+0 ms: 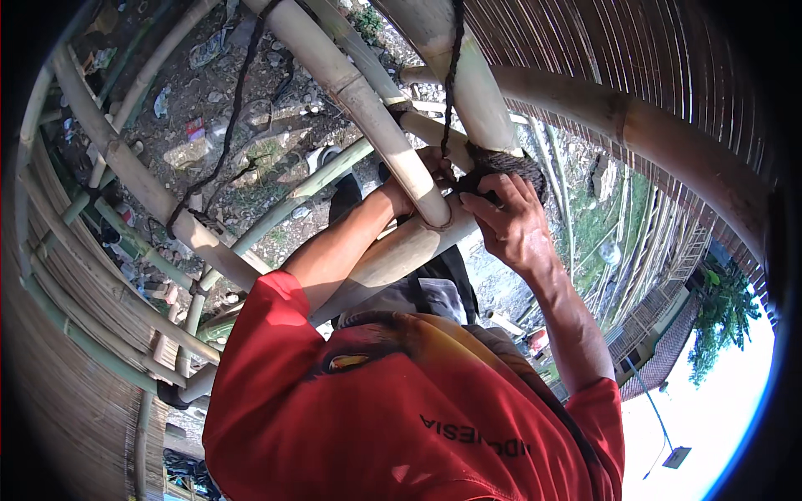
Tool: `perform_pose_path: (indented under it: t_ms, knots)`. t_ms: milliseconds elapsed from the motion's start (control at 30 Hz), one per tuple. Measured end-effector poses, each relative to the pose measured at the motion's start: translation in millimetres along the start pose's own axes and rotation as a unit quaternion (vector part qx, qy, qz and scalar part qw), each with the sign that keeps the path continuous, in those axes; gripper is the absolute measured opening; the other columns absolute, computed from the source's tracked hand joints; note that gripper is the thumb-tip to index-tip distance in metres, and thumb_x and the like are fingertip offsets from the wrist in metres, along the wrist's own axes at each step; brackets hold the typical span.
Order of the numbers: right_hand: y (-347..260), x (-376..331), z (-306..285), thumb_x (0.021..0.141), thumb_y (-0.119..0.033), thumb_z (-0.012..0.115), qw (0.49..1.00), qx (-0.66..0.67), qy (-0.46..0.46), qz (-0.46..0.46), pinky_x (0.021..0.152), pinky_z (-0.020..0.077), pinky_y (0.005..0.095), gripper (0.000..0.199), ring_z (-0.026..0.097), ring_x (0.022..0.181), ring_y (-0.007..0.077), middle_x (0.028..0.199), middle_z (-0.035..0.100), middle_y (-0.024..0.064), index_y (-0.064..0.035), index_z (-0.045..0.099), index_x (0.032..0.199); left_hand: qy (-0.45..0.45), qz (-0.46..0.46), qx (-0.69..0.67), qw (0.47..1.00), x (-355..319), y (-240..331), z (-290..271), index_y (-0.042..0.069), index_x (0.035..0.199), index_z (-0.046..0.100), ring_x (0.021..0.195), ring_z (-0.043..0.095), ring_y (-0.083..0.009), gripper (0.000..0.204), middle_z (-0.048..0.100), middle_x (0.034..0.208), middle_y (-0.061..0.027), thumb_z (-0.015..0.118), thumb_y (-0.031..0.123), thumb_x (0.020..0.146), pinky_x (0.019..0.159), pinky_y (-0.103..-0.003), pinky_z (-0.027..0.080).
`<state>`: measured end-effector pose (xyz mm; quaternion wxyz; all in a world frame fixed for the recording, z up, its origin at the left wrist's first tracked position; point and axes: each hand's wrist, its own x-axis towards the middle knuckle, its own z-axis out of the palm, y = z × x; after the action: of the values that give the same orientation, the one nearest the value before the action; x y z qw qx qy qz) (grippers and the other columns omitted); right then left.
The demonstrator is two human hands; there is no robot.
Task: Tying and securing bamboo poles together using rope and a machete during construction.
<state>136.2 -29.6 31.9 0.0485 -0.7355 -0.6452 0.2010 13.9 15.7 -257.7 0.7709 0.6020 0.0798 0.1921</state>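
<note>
Strong daylight is flooding in from the lower right, where the sky is glaring a featureless white and fringing blue at the rim. Sun is gleaming on the right forearm and laying a pale patch on the thick bamboo pole. The rope binding is sinking into near-black shadow, while thin light is leaking through the dim slatted panel. Toward the blackening edges, the curved pole is bowing and the woven mat is softening.

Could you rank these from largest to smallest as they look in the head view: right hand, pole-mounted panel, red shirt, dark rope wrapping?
Red shirt
Right hand
Dark rope wrapping, partly covered
Pole-mounted panel
</note>
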Motion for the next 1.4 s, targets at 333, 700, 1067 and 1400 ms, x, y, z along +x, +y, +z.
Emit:
perform_pose_path:
  t_ms: [333, 700, 1067, 1400]
  knots:
    - [4.3, -8.6, 3.1, 0.076, -0.008, 0.076, 0.998, 0.022, 0.057, 0.001, 0.075, 0.0492, 0.0407, 0.031, 0.061, 0.092, 0.0264, 0.107, 0.063, 0.0071, -0.0117, 0.076, 0.107, 0.010, -0.363, -0.172, 0.916, -17.1, 13.7, -3.9, 0.002, 0.113, 0.066, 0.079, 0.071, -0.0236, 0.018, 0.071, 0.096, -0.0127, 0.061, 0.013, 0.100, 0.073, -0.037, 0.061]
    - [14.3, -125.7, 166.9, 0.108, -0.023, 0.057, 0.596, 0.631, 0.154, 0.473, 0.093, 0.0534, 0.0354, 0.024, 0.067, 0.102, 0.0184, 0.105, 0.069, 0.0069, -0.0016, 0.066, 0.112, 0.098, -0.373, -0.212, 0.898, 3.5, 24.1, 1.2, 0.002, 0.113, 0.067, 0.079, 0.070, -0.0229, 0.018, 0.071, 0.097, -0.0130, 0.062, 0.015, 0.100, 0.073, -0.037, 0.061]
    - [41.4, -75.9, 204.4, 0.099, -0.041, 0.064, 0.228, 0.931, 0.157, 0.238, 0.117, 0.0401, 0.0490, 0.056, 0.057, 0.132, 0.0286, 0.146, 0.059, 0.0110, -0.0062, 0.056, 0.142, 0.144, -0.414, -0.211, 0.874, 56.4, 12.7, -14.8, 0.002, 0.112, 0.067, 0.079, 0.070, -0.0223, 0.019, 0.072, 0.097, -0.0132, 0.062, 0.016, 0.100, 0.073, -0.036, 0.061]
    - [44.1, -128.2, 164.4, 0.102, -0.050, 0.060, 0.120, 0.900, 0.345, 0.239, 0.102, 0.0479, 0.0474, 0.040, 0.060, 0.086, 0.0237, 0.066, 0.048, -0.0001, -0.0122, 0.058, 0.090, 0.192, -0.450, -0.196, 0.850, 33.7, 39.7, -35.6, 0.002, 0.111, 0.068, 0.079, 0.070, -0.0217, 0.019, 0.072, 0.098, -0.0135, 0.063, 0.017, 0.100, 0.073, -0.036, 0.061]
